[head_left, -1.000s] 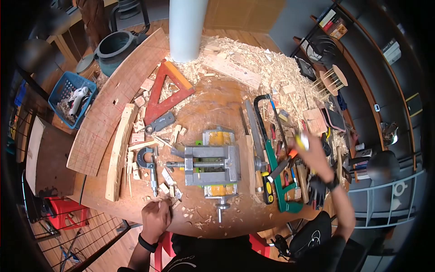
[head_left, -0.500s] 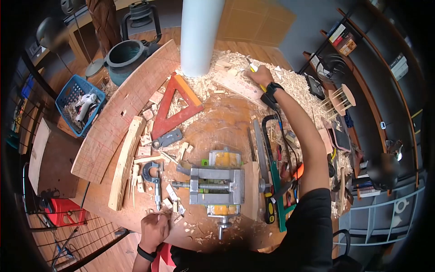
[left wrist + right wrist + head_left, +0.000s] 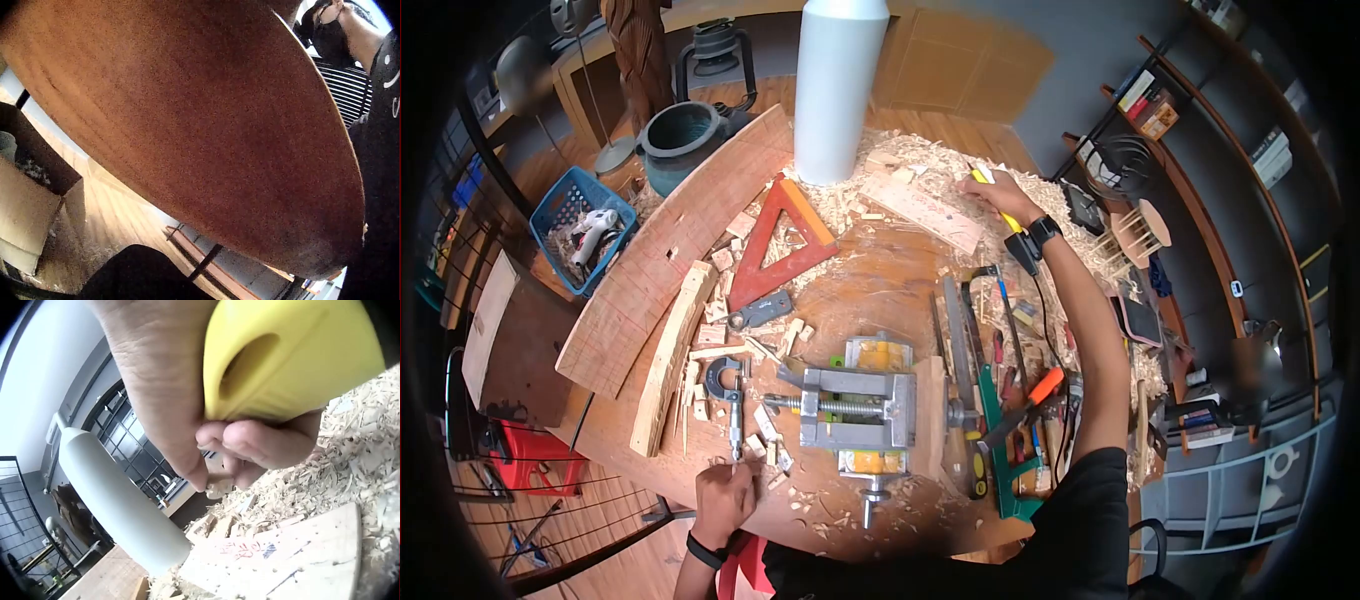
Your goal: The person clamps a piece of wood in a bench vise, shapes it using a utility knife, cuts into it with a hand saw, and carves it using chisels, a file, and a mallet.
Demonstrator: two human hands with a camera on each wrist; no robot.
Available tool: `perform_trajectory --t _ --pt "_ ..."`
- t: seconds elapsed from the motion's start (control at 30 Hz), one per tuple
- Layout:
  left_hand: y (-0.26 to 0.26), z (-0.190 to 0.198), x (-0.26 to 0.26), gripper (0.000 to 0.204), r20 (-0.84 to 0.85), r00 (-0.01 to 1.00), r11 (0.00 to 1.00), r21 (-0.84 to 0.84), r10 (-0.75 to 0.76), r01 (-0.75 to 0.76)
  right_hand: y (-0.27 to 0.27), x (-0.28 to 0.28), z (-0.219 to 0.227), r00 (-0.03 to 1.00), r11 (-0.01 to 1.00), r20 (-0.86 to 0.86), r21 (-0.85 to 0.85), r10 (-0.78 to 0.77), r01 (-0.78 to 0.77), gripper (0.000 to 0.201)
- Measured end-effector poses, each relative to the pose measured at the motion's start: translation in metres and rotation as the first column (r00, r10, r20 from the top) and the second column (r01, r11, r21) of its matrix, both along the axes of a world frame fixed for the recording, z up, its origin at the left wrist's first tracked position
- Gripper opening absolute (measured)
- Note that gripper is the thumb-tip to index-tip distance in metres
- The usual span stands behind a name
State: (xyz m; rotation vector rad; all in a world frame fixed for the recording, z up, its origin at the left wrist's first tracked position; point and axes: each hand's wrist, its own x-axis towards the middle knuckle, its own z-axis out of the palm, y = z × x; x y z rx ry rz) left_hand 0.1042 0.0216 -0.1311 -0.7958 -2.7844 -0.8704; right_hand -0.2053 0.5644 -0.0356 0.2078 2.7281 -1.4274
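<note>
Above the heap of curly pale wood shavings point(image 3: 356, 444), gripping a yellow plastic tool with an oval slot point(image 3: 306, 359) in the right hand point(image 3: 1005, 197), curling the fingers round it. Seeing a small pale lump point(image 3: 219, 487) at those fingertips, but being unable to tell whether pinching it or merely having it behind. Wearing a black wristband point(image 3: 1048, 229) just behind this grip.

Having a flat pale wooden board with red and blue marks point(image 3: 920, 210) lying just left of the grip, and a tall pale-grey bottle-shaped cylinder point(image 3: 830, 110) standing farther left. Having, nearer the body than the grip, a green-framed hacksaw point(image 3: 1014, 505) lying among other hand tools, and a grey metal vise point(image 3: 900, 410) sitting farther left on the brown wooden table point(image 3: 880, 270). Having a red triangular frame with an orange edge point(image 3: 785, 273) lying well to the grip's left.

Well apart from that grip, toward the body, resting the left hand point(image 3: 725, 502) at the near table edge, bending the fingers inward; being unable to tell whether holding anything there. Just beyond the left hand, having a slim metal micrometer point(image 3: 736, 425) and small pale wood offcuts point(image 3: 755, 446) lying close together.
</note>
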Motion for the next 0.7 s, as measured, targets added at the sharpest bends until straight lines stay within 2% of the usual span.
perform_trajectory --t 0.07,0.13,0.2,0.23,0.27,0.33,0.4,0.47,0.5,0.53,0.6,0.63,0.7 --pt "0.001 -0.002 0.001 0.012 -0.018 1.0 1.0 0.01 -0.009 0.009 0.002 0.015 0.01 0.994 0.997 0.076 -0.026 0.076 -0.074 0.031" --pt "0.003 0.003 0.001 0.01 -0.029 1.0 1.0 0.029 -0.001 0.002 0.001 0.03 0.019 0.992 0.994 0.057 -0.003 0.108 -0.108 0.033" --pt "0.005 0.002 0.002 0.009 -0.047 0.999 0.999 0.054 0.005 -0.003 -0.005 0.048 0.023 0.988 0.988 -0.111 -0.096 0.108 -0.119 0.026" --pt "0.004 0.0 0.002 0.009 -0.058 0.998 0.999 0.049 0.006 -0.003 -0.023 0.068 0.044 0.991 0.996 -0.1 0.001 0.091 -0.092 0.029" --pt "0.004 -0.001 0.003 0.01 -0.067 0.998 0.999 0.044 0.006 -0.003 -0.033 0.083 0.055 0.99 0.996 -0.106 0.002 0.091 -0.091 0.029" --pt "0.002 -0.002 0.002 0.009 -0.058 0.998 1.0 0.022 0.002 0.0 -0.049 0.11 0.068 0.966 0.985 -0.222 0.141 0.129 -0.099 0.033" --pt "0.0 -0.005 0.002 0.008 -0.031 1.0 1.0 -0.008 -0.001 0.001 -0.068 0.138 0.079 0.959 0.98 -0.23 0.152 0.165 -0.132 0.038" --pt "-0.001 -0.006 -0.003 0.01 0.08 0.997 0.978 0.207 0.012 -0.028 -0.09 0.168 0.086 0.953 0.98 -0.239 0.115 0.185 -0.161 0.034" --pt "-0.002 0.004 -0.005 0.015 0.242 0.97 0.966 0.249 0.013 -0.075 -0.096 0.177 0.085 0.933 0.974 -0.284 0.11 0.222 -0.198 0.032" --pt "0.0 0.018 -0.009 0.015 0.244 0.97 0.966 0.247 0.014 -0.076 -0.103 0.188 0.09 0.933 0.974 -0.283 0.107 0.222 -0.199 0.032" --pt "0.006 0.051 -0.014 0.018 0.245 0.969 0.951 0.305 -0.034 -0.044 -0.122 0.214 0.105 0.981 0.986 -0.108 -0.01 0.162 -0.164 0.032" --pt "0.012 0.073 -0.016 0.018 0.248 0.968 0.951 0.305 -0.031 -0.048 -0.13 0.222 0.106 0.958 0.977 -0.196 -0.003 0.207 -0.212 0.031" --pt "0.028 0.122 -0.022 0.022 0.073 0.991 0.94 0.333 -0.109 0.079 -0.138 0.233 0.104 0.928 0.963 -0.262 0.014 0.265 -0.271 0.032"
